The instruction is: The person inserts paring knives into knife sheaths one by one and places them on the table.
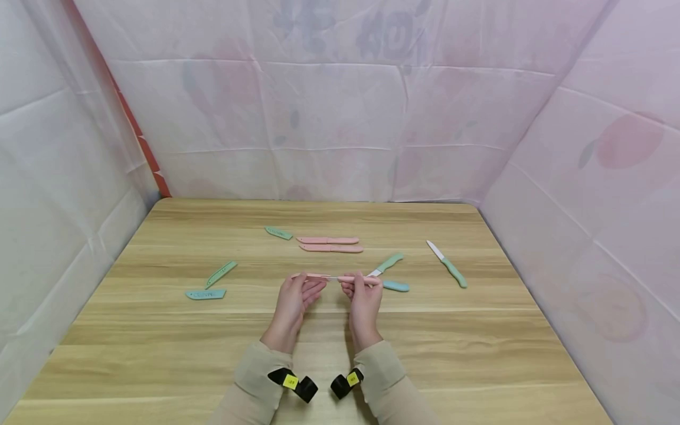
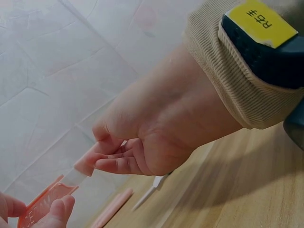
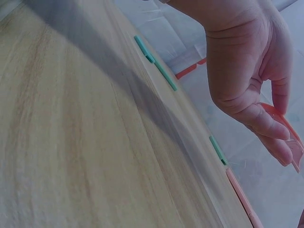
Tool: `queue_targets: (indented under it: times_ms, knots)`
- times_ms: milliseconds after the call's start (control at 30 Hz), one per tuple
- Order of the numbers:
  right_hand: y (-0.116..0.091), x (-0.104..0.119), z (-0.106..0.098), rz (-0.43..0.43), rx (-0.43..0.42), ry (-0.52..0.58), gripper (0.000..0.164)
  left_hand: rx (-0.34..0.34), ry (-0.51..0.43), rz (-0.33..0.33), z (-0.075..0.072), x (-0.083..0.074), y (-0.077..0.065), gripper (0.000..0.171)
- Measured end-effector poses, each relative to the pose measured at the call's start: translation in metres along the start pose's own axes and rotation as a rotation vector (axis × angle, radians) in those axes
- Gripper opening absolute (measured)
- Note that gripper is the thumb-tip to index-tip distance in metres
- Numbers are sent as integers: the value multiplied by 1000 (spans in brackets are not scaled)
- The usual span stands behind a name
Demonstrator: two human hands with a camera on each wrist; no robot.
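In the head view, my left hand (image 1: 294, 298) pinches a pink blade sheath (image 1: 317, 276) between thumb and fingers. A pink-handled paring knife (image 1: 366, 280) is in my right hand (image 1: 365, 304), gripped by its handle and pointing left. The left wrist view shows a short stretch of white blade (image 2: 72, 178) between the handle and the mouth of the sheath (image 2: 40, 206); the rest of the blade seems to be inside. Just right of my right hand lie a green knife (image 1: 392, 261) and a blue knife (image 1: 396, 286), the blue one's blade hidden.
Two sheathed pink knives (image 1: 332, 248) lie side by side beyond my hands, beside a green sheath (image 1: 278, 233). Another green sheath (image 1: 221, 274) and a blue sheath (image 1: 205, 294) are at left. A bare green knife (image 1: 447, 265) lies at right on the wooden table (image 1: 159, 366).
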State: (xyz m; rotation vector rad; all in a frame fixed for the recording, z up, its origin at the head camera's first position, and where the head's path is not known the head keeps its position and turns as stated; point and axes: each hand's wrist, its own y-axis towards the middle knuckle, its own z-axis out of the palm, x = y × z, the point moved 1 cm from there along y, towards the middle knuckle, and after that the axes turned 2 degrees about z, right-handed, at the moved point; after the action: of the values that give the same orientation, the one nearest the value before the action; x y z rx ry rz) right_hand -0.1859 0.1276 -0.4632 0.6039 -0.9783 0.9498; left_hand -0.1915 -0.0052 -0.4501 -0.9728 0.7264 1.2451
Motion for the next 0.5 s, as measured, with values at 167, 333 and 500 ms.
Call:
queue_targets:
  times_ms: [167, 333, 500]
  knots:
    - [0, 1, 1, 4, -4, -7, 13, 1, 1, -8, 0, 0, 0, 24]
    - [0, 0, 1, 3, -4, -10, 14, -2, -9, -12, 1, 1, 0, 25]
    - [-1, -2, -1, -1, 5, 0, 16, -2, -8, -12, 1, 4, 0, 25]
